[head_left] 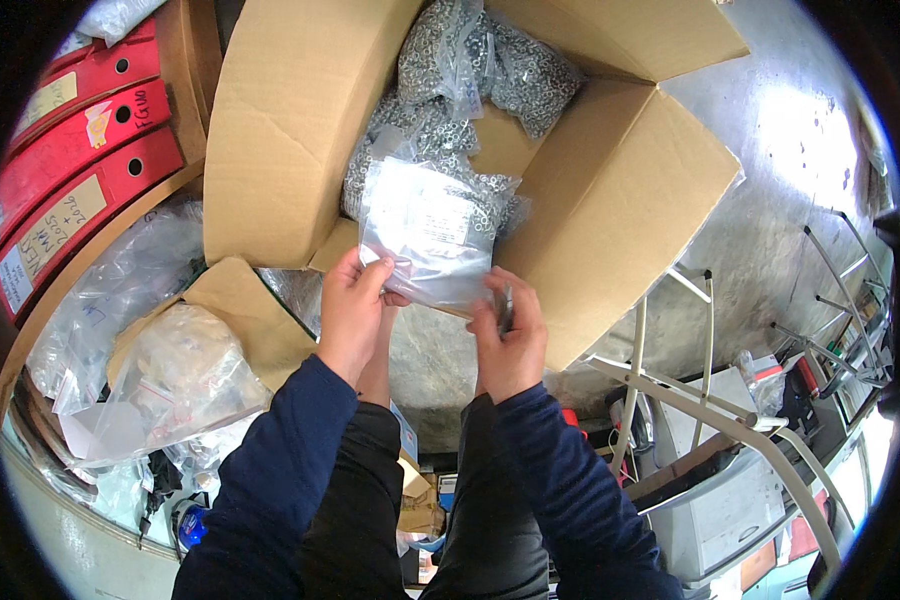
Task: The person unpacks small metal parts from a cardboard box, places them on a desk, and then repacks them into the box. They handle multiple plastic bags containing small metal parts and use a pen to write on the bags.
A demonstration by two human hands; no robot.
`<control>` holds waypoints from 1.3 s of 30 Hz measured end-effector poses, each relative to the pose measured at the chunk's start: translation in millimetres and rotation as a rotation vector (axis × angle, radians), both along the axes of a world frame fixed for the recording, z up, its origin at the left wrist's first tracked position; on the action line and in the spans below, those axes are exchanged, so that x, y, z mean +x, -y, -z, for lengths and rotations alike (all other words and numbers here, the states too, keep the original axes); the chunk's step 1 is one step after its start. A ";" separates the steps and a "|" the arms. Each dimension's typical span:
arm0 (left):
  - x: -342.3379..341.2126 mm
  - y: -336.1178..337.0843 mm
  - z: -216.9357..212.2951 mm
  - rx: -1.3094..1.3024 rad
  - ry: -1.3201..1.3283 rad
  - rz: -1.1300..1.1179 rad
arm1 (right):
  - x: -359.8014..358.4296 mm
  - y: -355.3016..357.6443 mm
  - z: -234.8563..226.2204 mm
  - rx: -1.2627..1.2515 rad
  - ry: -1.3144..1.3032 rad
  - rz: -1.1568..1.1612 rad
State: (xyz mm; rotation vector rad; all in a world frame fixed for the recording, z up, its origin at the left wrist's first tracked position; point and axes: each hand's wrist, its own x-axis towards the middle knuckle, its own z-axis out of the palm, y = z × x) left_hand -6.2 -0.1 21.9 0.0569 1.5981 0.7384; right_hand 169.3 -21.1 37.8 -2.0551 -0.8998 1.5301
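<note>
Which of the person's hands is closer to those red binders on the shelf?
Left. The left hand grips the clear plastic bag on the side toward the red binders; the right hand holds the bag's far edge, farther away.

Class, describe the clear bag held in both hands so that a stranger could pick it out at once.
Find the big open cardboard box at the top of the picture, filled with bags of small metal rings. Just in front of it, the left hand and right hand grip one flat clear bag. Unlike the bulging bags behind, it looks nearly empty and is lifted clear.
</note>
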 end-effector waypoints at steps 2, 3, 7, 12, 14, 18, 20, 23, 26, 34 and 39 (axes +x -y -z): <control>1.4 2.6 -8.1 0.036 0.001 -0.050 | 4.7 0.1 3.1 -0.044 -0.009 0.091; 2.1 4.2 -13.7 0.053 0.010 -0.086 | 12.3 1.8 -1.7 -0.126 -0.019 0.090; 0.3 0.0 -41.8 0.076 0.094 -0.198 | 33.8 7.8 -27.1 -0.264 -0.175 0.216; 11.9 -25.2 -102.7 0.153 0.179 -0.238 | 45.5 6.1 -87.4 0.055 -0.079 -0.043; 18.8 -37.4 -140.5 0.196 0.258 -0.209 | 47.5 -2.9 -121.8 0.137 -0.127 -0.054; 34.6 -60.1 -228.7 0.301 0.485 -0.121 | 56.9 -33.7 -197.3 0.439 -0.055 -0.110; 43.5 -70.5 -271.4 0.347 0.562 -0.093 | 61.3 -44.4 -240.7 0.541 -0.080 -0.018; 58.2 -84.3 -333.6 0.405 0.609 -0.078 | 74.6 -60.8 -299.4 0.786 -0.089 0.016; 72.9 -91.5 -389.4 0.479 0.684 -0.030 | 89.9 -62.5 -358.8 0.916 -0.149 0.026; 100.2 -104.3 -510.1 0.529 0.857 0.131 | 108.6 -53.6 -491.0 1.216 0.068 0.096; 112.4 -94.5 -557.5 0.511 1.101 0.312 | 103.1 -17.6 -564.5 1.328 0.316 0.182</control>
